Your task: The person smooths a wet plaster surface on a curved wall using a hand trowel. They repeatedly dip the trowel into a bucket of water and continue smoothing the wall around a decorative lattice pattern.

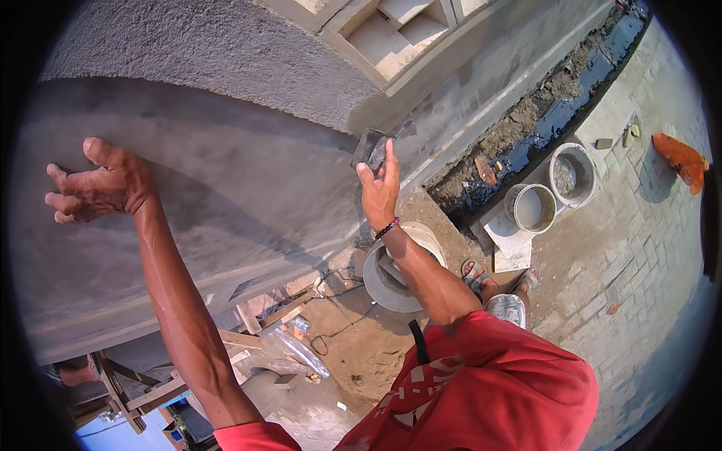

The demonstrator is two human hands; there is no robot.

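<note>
My left hand (101, 184) is at the smooth grey plastered wall (226, 177), its fingers apart and slightly bent, with nothing visible in them. My right hand (380, 192) holds a dark, wet-looking rectangular block (370, 144) against the wall, near where the smooth surface meets a rougher band (218, 68) and a patterned opening with cream blocks (391, 37). Below my right arm stands a grey bucket (380, 289), partly hidden by the forearm.
A muddy drainage trench (556, 98) runs along the wall. Beside it are two buckets (534, 207) (571, 177) and an orange object (673, 158) on paving (624, 278). Wooden scaffolding (120, 391), another person's foot (75, 373), cables and scraps lie low left. My sandalled feet (481, 282) show below.
</note>
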